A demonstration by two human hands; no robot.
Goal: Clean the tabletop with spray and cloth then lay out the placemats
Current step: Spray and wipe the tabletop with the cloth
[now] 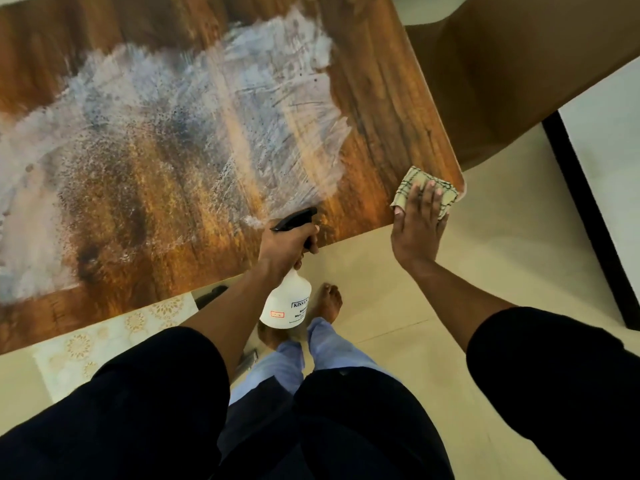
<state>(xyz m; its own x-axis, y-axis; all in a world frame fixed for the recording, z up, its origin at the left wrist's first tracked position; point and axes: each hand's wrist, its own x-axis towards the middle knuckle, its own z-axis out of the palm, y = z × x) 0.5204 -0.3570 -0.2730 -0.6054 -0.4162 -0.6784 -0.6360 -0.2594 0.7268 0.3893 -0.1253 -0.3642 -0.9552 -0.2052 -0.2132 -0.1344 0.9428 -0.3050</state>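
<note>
The left hand (287, 242) curls its fingers round the white spray bottle (286, 299) at the wooden table's (381, 98) near edge. The right hand (417, 226) presses flat, straight fingers on the checked cloth (412, 183) at the table's corner.

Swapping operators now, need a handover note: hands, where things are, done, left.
Left hand grips the spray bottle at the table's near edge, nozzle aimed over the tabletop.
Right hand presses flat on the folded cloth at the near right corner.
Done: the middle is sprayed and partly smeared.
Left: wipe it dry, then lay the placemats, which sit below the near edge.
</note>
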